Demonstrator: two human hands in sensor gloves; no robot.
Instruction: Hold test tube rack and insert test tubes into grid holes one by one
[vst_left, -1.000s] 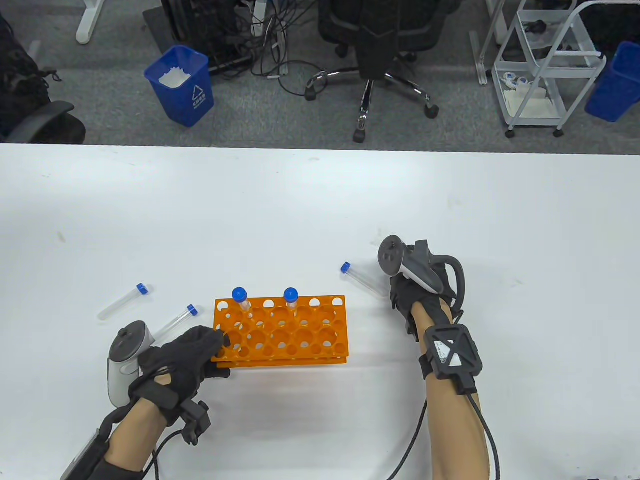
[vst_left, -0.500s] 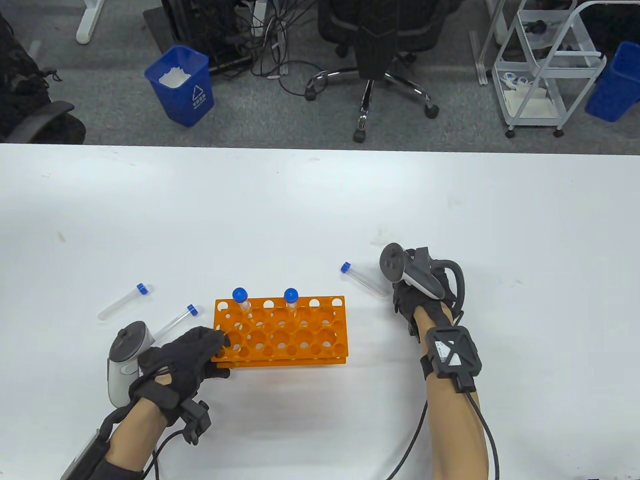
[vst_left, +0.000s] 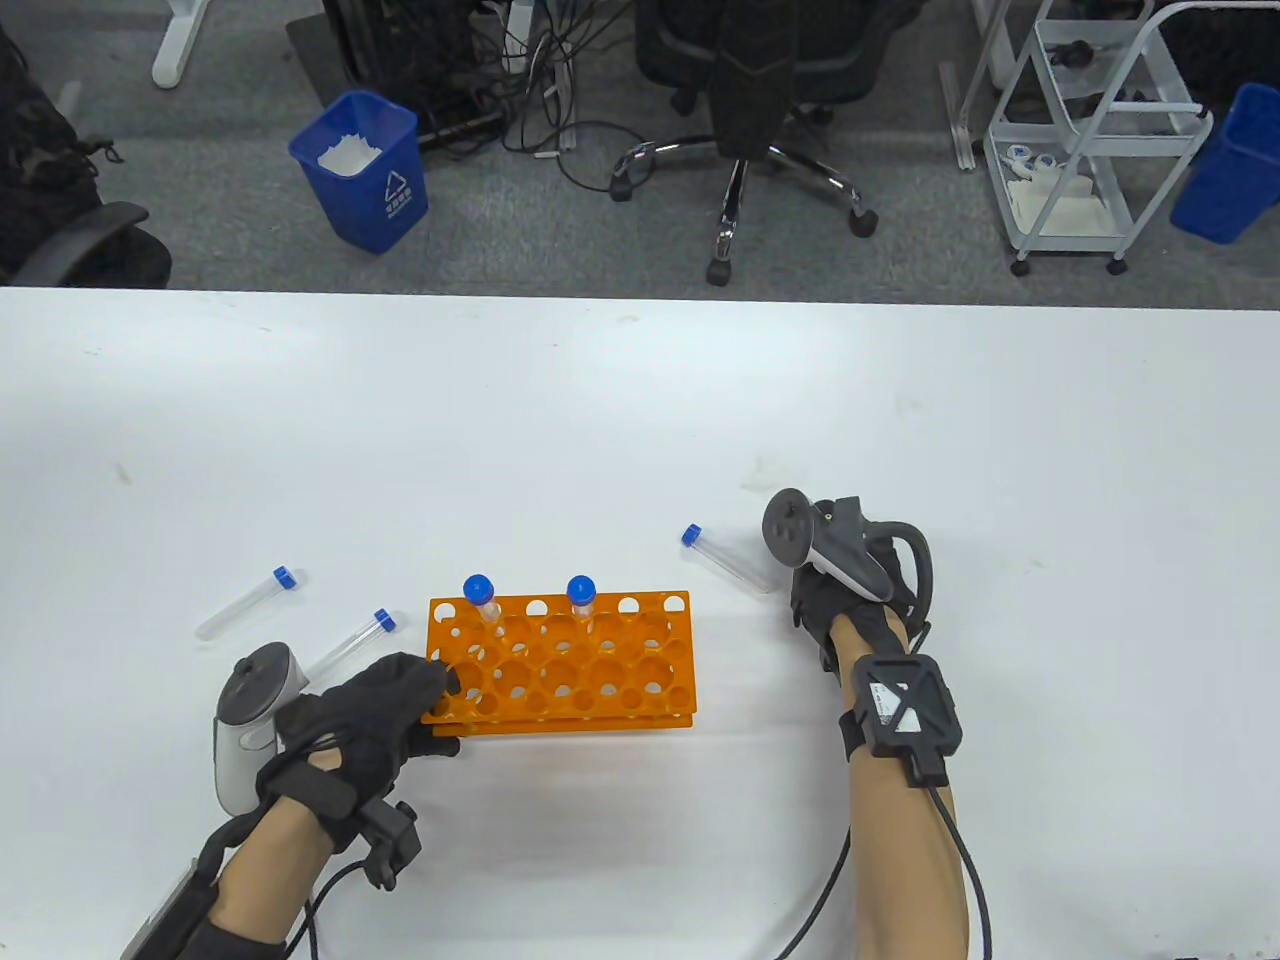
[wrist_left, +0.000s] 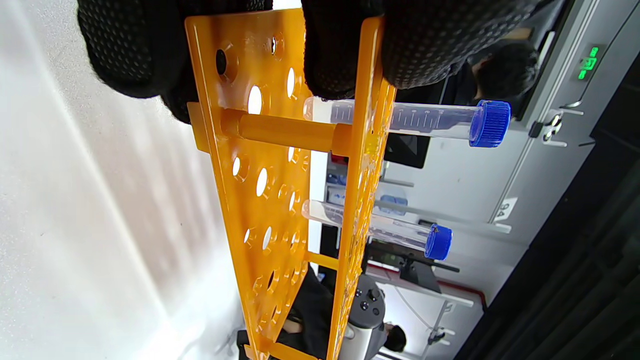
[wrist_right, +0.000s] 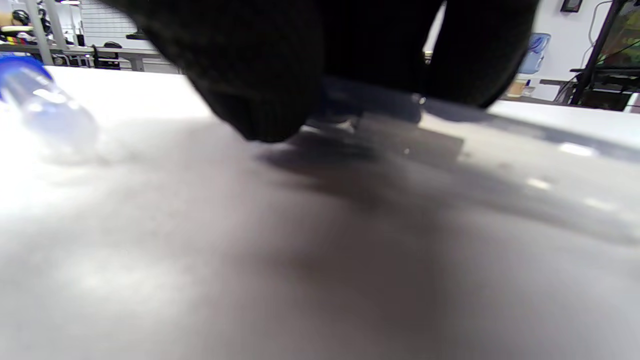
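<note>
An orange test tube rack (vst_left: 570, 665) stands on the white table (vst_left: 640, 420). My left hand (vst_left: 440, 705) grips its left end; in the left wrist view the fingers (wrist_left: 345, 55) clamp the rack's plates (wrist_left: 250, 165). Two blue-capped tubes (vst_left: 481, 595) (vst_left: 581, 596) stand in the back row. A loose tube (vst_left: 728, 560) lies right of the rack. My right hand (vst_left: 800, 600) is low on the table at that tube's lower end. In the right wrist view its fingertips (wrist_right: 260, 95) hang just above the surface, apart from the blurred tube (wrist_right: 45, 110), holding nothing.
Two more loose blue-capped tubes (vst_left: 245, 605) (vst_left: 350, 645) lie on the table left of the rack, behind my left hand. The table's far edge borders an office floor with a chair (vst_left: 745, 90) and a blue bin (vst_left: 362, 170).
My right hand has drifted slightly right and toward me beside the loose tube. The tube, rack and left hand have not moved.
</note>
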